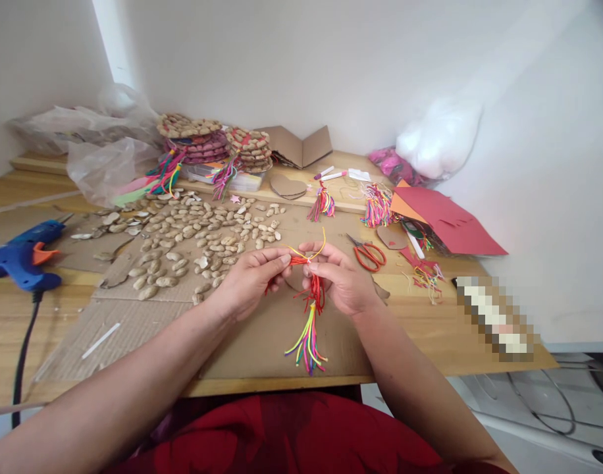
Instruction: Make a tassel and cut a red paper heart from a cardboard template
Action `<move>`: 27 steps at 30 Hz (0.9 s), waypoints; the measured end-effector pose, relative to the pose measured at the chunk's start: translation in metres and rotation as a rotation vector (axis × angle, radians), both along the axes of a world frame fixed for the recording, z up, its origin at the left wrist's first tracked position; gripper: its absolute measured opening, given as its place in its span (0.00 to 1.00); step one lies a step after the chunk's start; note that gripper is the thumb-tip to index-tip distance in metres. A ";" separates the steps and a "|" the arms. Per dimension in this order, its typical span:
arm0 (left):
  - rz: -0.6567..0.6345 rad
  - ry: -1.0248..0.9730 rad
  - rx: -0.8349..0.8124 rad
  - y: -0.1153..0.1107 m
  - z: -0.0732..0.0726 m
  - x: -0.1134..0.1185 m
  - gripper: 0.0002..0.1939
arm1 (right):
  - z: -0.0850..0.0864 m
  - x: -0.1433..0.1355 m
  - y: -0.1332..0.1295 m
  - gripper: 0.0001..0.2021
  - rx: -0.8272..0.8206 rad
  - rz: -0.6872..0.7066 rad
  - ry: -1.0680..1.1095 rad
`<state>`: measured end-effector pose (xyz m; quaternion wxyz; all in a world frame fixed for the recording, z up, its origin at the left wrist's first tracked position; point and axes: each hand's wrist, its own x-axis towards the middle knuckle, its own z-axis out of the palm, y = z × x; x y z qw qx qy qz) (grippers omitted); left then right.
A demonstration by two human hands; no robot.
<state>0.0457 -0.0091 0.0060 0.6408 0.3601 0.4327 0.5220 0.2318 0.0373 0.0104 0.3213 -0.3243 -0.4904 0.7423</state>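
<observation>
Between my hands is a bundle of red cords (317, 296), with a thin yellow cord (323, 245) looped at its middle and one end sticking up. My left hand (258, 273) pinches the left part of the red bundle. On the other side, my right hand (338, 273) has its fingers closed at the yellow cord, and red strands hang below it. Under the red strands a multicoloured tassel (309, 342) fans out over the cardboard; whether it joins the red bundle I cannot tell. Orange-handled scissors (369, 255) lie just beyond my right hand.
Loose peanuts (197, 224) cover the cardboard sheet (148, 329) at left. A blue glue gun (25, 257) lies at the far left. Stacked peanut-covered pieces (249, 148) stand behind. More tassels (378, 204), red paper (449, 220) and a plastic bag (440, 141) are at right.
</observation>
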 end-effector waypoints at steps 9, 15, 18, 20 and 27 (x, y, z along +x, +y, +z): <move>-0.042 0.041 0.071 0.000 -0.001 -0.001 0.17 | 0.002 0.001 -0.002 0.17 0.123 -0.001 -0.100; -0.048 0.091 0.152 0.003 -0.004 -0.001 0.17 | 0.006 -0.002 -0.007 0.15 0.229 -0.051 -0.154; -0.047 0.086 0.166 0.002 -0.004 0.000 0.17 | 0.004 -0.002 -0.007 0.13 0.284 -0.082 -0.189; -0.044 0.081 0.173 0.002 -0.005 0.000 0.17 | 0.002 -0.002 -0.007 0.12 0.340 -0.109 -0.203; 0.027 0.165 0.268 0.002 -0.004 0.001 0.15 | 0.003 -0.002 -0.013 0.06 0.507 -0.124 -0.290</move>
